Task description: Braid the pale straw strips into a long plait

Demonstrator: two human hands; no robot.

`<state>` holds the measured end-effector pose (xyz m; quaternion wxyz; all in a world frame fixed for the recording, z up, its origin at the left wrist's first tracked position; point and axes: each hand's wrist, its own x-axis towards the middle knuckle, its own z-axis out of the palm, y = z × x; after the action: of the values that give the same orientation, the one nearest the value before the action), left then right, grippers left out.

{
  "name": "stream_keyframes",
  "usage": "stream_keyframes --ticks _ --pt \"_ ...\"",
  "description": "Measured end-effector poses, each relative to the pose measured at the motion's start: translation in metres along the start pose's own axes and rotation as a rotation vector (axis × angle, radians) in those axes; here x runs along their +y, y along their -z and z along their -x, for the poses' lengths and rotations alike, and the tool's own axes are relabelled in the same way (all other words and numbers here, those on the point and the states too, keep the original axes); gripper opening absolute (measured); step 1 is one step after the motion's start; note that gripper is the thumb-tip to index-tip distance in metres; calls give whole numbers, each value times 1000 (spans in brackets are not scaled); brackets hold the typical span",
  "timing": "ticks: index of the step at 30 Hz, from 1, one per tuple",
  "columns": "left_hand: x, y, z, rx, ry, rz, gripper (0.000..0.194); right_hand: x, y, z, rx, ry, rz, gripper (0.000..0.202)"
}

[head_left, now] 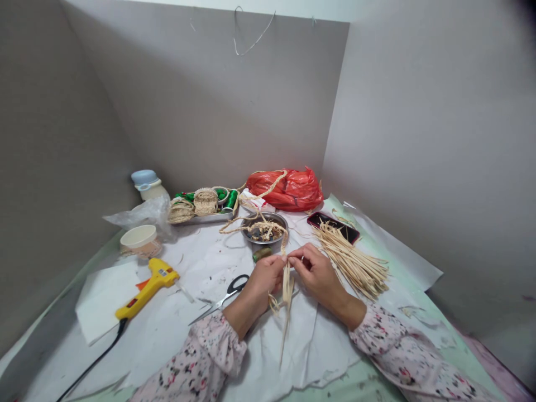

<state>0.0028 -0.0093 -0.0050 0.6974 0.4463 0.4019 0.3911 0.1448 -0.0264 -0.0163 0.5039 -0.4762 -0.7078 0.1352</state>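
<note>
Floral sleeves point(209, 349) lay nearest. Left hand point(268, 274) pinched straw braid point(284, 244); right hand point(314, 272) pinched it too, from the right. Loose strands point(287, 290) trailed near; braid ran far toward metal bowl point(268, 242).

This looks like a craft workstation. A yellow plastic glue gun point(144, 293) and pale braided straw-like strands point(287, 287) show it.
</note>
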Motion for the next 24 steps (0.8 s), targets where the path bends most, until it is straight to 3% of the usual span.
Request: stream_keyframes --ticks 13,24 --pt "-6 3 -6 10 -58 -76 39 4 -2 -1 47 -35 18 6" --pt "-15 5 -10 45 -77 -93 37 3 -5 5 9 115 323 13"
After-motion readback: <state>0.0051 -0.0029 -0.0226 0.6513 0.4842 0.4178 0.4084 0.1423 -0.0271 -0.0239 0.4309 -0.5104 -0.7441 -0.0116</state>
